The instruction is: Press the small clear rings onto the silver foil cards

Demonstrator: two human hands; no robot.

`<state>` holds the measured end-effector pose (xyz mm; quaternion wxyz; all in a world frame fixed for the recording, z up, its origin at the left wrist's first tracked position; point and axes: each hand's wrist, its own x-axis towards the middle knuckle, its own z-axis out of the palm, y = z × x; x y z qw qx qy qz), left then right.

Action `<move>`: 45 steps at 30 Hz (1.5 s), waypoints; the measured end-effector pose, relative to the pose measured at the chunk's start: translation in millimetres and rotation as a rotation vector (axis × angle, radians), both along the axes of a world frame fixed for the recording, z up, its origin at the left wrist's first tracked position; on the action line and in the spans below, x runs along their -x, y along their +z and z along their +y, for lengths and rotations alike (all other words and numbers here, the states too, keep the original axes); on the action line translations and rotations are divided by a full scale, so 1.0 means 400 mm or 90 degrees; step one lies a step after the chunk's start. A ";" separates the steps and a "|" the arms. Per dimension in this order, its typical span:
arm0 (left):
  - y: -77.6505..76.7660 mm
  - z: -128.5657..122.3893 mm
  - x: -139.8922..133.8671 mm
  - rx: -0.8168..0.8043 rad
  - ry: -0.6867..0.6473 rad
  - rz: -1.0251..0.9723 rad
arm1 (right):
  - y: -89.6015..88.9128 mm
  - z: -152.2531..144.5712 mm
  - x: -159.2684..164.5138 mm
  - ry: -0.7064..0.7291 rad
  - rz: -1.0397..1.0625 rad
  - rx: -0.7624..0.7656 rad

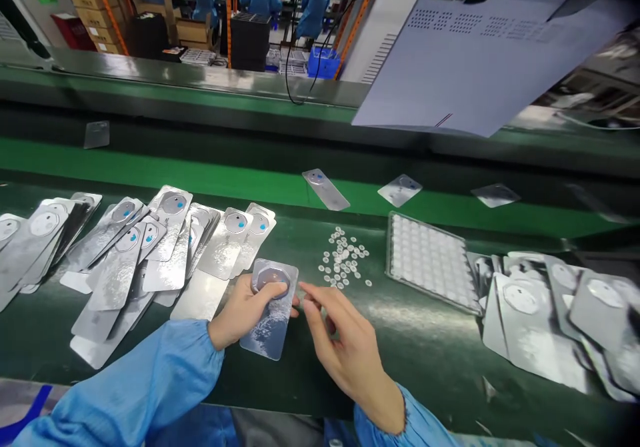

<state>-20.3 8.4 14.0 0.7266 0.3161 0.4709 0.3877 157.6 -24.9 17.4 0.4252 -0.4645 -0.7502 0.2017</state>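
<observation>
My left hand [253,304] grips a flat silvery plate [273,324] with rounded corners, its thumb pressed near the round recess at the plate's upper end. Just right of that plate is my right hand [345,340], thumb and index fingertips drawn close together; anything between them is too small to make out. Beyond my right hand lies a scatter of small white rings [344,257] on the dark green bench. Left of my left hand, similar plates [170,260] with round recesses and blue dots lie in overlapping piles.
A clear-edged tray [433,260] of white round pieces lies right of the rings. More silvery plates [530,327] are heaped at the far right. Several plates rest on the green belt [225,177] behind. A large pale panel [450,67] hangs above at the upper right.
</observation>
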 end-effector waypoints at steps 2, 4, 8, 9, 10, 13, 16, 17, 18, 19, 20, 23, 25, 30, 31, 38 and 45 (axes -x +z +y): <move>0.004 -0.005 -0.006 -0.024 0.000 0.002 | -0.009 0.006 0.009 0.010 -0.050 -0.039; 0.005 -0.009 -0.010 -0.044 -0.002 0.015 | -0.020 0.013 0.012 0.008 -0.104 -0.071; -0.007 -0.014 -0.008 -0.051 0.003 0.058 | -0.030 0.023 0.011 -0.015 -0.170 -0.121; -0.011 -0.014 -0.005 -0.048 0.008 0.068 | -0.029 0.025 0.011 -0.023 -0.177 -0.132; -0.015 -0.015 -0.002 -0.040 0.018 0.078 | -0.028 0.027 0.012 -0.031 -0.181 -0.139; -0.019 -0.015 0.006 -0.003 0.053 0.122 | -0.023 0.030 0.017 -0.046 -0.166 -0.135; -0.016 -0.015 0.011 0.012 0.061 0.153 | -0.020 0.032 0.019 -0.038 -0.152 -0.133; -0.014 -0.015 0.012 0.010 0.057 0.155 | -0.019 0.033 0.019 -0.037 -0.155 -0.136; -0.013 -0.015 0.012 0.010 0.055 0.157 | -0.019 0.034 0.020 -0.038 -0.160 -0.136; -0.013 -0.015 0.012 0.011 0.058 0.162 | -0.019 0.035 0.022 -0.040 -0.167 -0.132; -0.013 -0.015 0.012 0.017 0.067 0.171 | -0.020 0.036 0.025 -0.040 -0.171 -0.124; -0.018 -0.013 0.010 0.037 0.109 0.186 | -0.019 0.037 0.039 -0.018 -0.110 -0.092; -0.020 -0.011 0.009 0.056 0.099 0.123 | -0.015 0.031 0.041 -0.017 0.007 -0.090; -0.009 -0.003 0.007 0.123 -0.014 -0.090 | -0.007 -0.037 -0.078 -0.203 0.198 -0.068; -0.006 -0.003 0.006 0.121 -0.017 -0.090 | -0.009 -0.060 -0.121 -0.274 0.207 -0.053; -0.002 -0.015 -0.005 0.070 -0.034 -0.005 | -0.030 -0.165 -0.234 -0.333 0.049 0.031; 0.002 -0.014 -0.012 -0.004 -0.072 0.080 | -0.011 -0.058 -0.021 -0.080 -0.002 -0.048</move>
